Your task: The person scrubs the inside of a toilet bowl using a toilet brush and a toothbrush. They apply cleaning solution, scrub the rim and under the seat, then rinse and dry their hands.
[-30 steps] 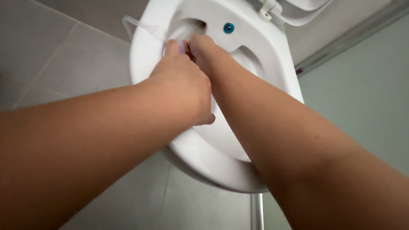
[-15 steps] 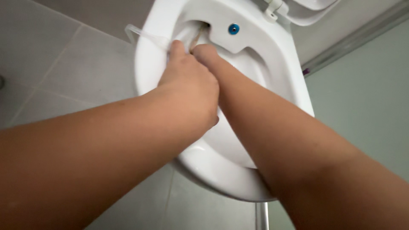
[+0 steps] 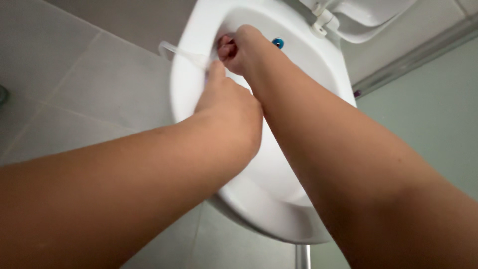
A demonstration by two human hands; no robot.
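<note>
Hiding fingertips, both hands inside toilet bowl

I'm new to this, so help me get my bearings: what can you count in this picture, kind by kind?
Hands: 2, the left hand and the right hand
White toilet seat: 1
Clear plastic tube: 1
Blue button: 1
Raised white lid: 1
Total: 6
</note>
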